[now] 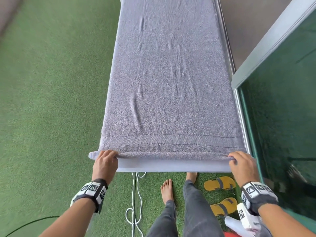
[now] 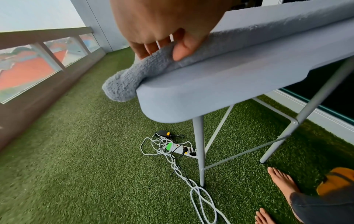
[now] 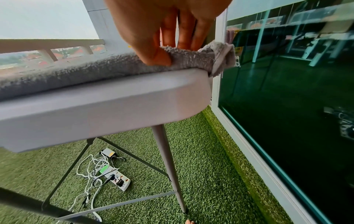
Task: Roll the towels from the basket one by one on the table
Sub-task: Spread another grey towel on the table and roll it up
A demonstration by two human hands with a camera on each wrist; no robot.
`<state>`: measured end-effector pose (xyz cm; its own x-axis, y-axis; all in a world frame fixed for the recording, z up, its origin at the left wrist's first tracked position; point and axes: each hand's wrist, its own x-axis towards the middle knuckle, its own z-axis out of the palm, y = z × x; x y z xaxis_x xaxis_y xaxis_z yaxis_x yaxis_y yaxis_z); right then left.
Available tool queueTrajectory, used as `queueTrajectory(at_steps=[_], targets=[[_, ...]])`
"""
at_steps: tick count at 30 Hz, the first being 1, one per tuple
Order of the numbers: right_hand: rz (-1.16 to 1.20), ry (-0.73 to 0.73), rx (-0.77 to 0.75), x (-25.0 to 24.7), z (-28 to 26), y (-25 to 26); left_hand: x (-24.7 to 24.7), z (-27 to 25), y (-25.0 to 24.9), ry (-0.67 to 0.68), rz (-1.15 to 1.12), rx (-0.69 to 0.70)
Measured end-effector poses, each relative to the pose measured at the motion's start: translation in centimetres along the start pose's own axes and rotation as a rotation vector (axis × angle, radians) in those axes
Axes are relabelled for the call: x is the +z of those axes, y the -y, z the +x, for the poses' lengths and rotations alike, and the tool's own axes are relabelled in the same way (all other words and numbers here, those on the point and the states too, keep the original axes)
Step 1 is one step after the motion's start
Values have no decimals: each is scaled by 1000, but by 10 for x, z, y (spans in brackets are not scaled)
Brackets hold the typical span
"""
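Observation:
A long grey towel (image 1: 171, 82) lies spread flat along the white table (image 1: 171, 167), covering nearly all of it. Its near edge is turned over into a thin first roll (image 1: 171, 155) at the table's front edge. My left hand (image 1: 106, 159) pinches the roll's left end (image 2: 153, 63), which overhangs the table corner. My right hand (image 1: 239, 161) pinches the right end (image 3: 191, 59) between thumb and fingers. No basket is in view.
Green artificial turf (image 1: 51, 100) surrounds the table. A dark glass door (image 1: 282, 108) stands close on the right. Yellow sandals (image 1: 220, 183) and my bare feet are below the front edge. A power strip with tangled white cables (image 2: 172, 149) lies under the table. A balcony railing (image 2: 38, 50) runs on the left.

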<state>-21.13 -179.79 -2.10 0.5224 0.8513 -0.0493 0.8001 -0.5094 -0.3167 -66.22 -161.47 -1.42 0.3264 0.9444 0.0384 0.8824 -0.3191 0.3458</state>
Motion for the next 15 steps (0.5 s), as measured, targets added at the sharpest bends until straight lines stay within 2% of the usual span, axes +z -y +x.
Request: queueTrajectory(at_steps=[5,9,11,13,15], targets=[[-193,26,-19,-6,-2,-1,-6,15,-1,132,152,-41],[-184,-46,32,-5,-1,3,-3,22,0,86,196,-109],[-100,3,-25,0,-5,5,0,17,-3,70,85,-53],[-53,88,-121,8,-12,6,6,6,-4,112,-25,15],[-68,81,-159,14,-15,1,9,-1,-2,96,-31,55]])
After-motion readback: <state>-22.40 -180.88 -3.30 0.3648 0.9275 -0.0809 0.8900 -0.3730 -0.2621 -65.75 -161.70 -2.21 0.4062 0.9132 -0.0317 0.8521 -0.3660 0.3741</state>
